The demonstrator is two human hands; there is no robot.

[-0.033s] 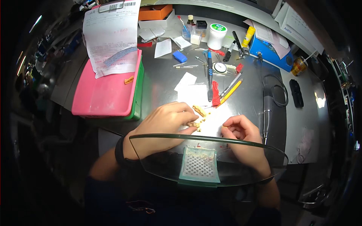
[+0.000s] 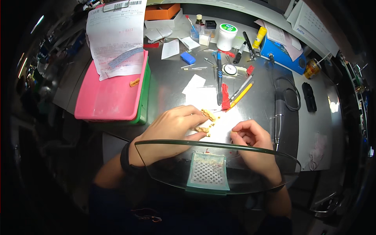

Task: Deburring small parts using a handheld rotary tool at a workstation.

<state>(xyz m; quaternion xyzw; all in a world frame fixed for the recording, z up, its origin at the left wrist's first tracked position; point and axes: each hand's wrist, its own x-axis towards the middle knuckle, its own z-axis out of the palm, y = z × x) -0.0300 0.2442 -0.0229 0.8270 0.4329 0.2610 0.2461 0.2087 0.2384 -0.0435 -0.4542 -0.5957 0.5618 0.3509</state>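
Note:
Yellowish dental model pieces lie under the lamp light on the bench: a far piece [image 2: 210, 114] with a row of tooth shapes, and a near piece [image 2: 201, 129]. My left hand [image 2: 172, 123] curls round the near piece, thumb on its near side. Its index fingertip reaches the far piece. To the right, my right hand [image 2: 252, 137] is closed, thumb and index finger pinched together. Anything between those fingertips is too small to make out. A clear shield [image 2: 164, 160] with a dark edge stands in front of both wrists and covers part of them.
A pink tray [image 2: 102, 105] sits on a green bin at left, with a printed sheet [image 2: 113, 35] over it. Beyond my hands lie a blue-handled tool [image 2: 219, 74], a yellow pen [image 2: 244, 94] and a round dial gauge [image 2: 230, 69]. A corded handpiece [image 2: 279, 117] rests at right.
My left index fingertip has lifted slightly away from the near piece toward the far piece. The right hand keeps its pinch. The whole view has shifted slightly.

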